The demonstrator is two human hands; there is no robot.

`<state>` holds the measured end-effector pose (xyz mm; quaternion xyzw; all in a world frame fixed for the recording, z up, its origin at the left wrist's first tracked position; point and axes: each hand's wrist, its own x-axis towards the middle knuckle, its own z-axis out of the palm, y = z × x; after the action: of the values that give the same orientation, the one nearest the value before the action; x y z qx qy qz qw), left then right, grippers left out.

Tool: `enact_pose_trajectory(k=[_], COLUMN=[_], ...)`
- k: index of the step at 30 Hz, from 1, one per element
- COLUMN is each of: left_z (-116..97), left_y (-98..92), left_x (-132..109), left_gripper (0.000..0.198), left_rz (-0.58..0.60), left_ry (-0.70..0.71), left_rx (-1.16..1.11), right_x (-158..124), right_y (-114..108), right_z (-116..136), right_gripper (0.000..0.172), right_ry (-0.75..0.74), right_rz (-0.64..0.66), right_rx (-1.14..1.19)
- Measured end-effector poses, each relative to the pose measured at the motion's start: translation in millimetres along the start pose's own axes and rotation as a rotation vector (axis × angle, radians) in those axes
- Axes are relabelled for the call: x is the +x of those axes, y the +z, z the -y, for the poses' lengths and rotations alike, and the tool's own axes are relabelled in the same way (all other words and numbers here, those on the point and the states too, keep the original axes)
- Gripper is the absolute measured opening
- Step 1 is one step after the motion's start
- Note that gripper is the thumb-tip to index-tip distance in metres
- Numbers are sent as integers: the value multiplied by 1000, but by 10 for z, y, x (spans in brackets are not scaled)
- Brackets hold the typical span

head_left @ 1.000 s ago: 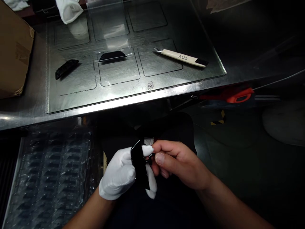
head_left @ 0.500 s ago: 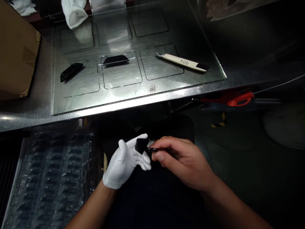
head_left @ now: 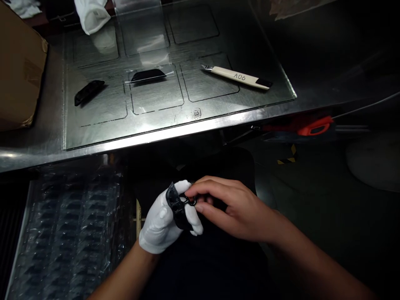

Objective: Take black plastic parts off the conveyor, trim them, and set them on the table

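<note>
My left hand [head_left: 162,223], in a white glove, is closed around a small black plastic part [head_left: 176,205] held below the table edge. My bare right hand [head_left: 228,208] pinches a small black ring-shaped piece [head_left: 186,201] against that part with thumb and forefinger. Both hands meet over my dark lap. On the metal table [head_left: 156,133] lie two more black parts, one at the left [head_left: 89,91] and one under a clear film [head_left: 148,75].
A white-handled knife marked A06 [head_left: 239,77] lies on the table's right side. A cardboard box [head_left: 18,71] stands at the left and a white cloth [head_left: 90,14] at the back. A clear plastic tray [head_left: 65,233] sits under the table, left. An orange-handled tool [head_left: 312,125] hangs at the right.
The black part has been turned in my gloved hand, from upright to end-on and now showing its hollow inner side. My right fingers stayed pinched at it throughout.
</note>
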<state>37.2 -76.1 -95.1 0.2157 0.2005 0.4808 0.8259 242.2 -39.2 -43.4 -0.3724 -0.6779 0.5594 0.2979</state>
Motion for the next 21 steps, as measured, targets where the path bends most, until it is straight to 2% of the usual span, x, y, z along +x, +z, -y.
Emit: enact_pose_trajectory(k=[5, 8, 11, 15, 18, 21], left_z=[-31, -66, -57, 14, 60, 8], left_y=[54, 59, 30, -63, -115, -94], left_x=[9, 16, 17, -37, -84, -41], left_gripper=[48, 49, 52, 55, 61, 61], left_rz=[-9, -10, 7, 21, -61, -99], left_ry=[-13, -67, -80, -92, -166, -200], left_rx=[-6, 45, 57, 23, 1, 44], right_x=[-6, 21, 45, 70, 81, 81], right_y=[136, 207, 247, 262, 271, 275], right_z=[-35, -56, -58, -101, -165, -160], right_gripper=[31, 30, 29, 31, 37, 37], right_ry=[330, 422, 452, 487, 535, 528], right_rz=[-55, -57, -54, -33, -19, -17], right_rx=[391, 542, 666, 697, 654, 542])
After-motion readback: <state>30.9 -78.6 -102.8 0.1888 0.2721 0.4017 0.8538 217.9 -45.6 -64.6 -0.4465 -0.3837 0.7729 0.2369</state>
